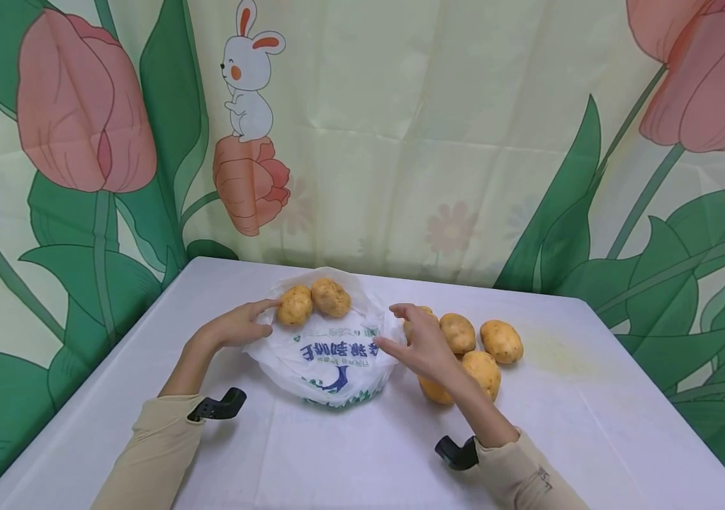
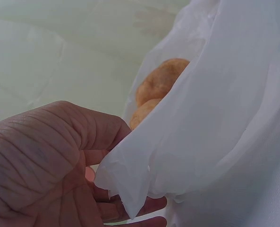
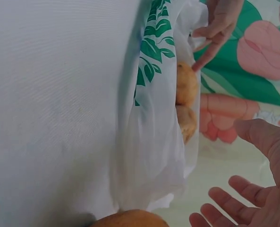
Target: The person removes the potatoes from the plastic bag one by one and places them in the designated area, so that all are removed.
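White plastic bag (image 1: pixel 336 354), two potatoes (image 1: pixel 314 301) in.
Left hand (image 1: pixel 237 326) pinches the bag's rim; right hand (image 1: pixel 422 343), fingers spread and empty, hovers beside it. Loose potatoes (image 1: pixel 480 347) remain right of the bag.

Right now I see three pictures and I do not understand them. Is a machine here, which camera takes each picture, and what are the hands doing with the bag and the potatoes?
No machine works here: a person uses two bare hands. The wide picture comes from a camera on the head; the other two come from cameras on each wrist.

On the white table lies a white plastic bag with green and blue print. Two potatoes sit at its open mouth, and a loose group of potatoes lies beside it, on the right.

The left hand grips the bag's edge, its forefinger touching one potato. The right hand is open, fingers straight, near the bag's other side; it holds nothing.
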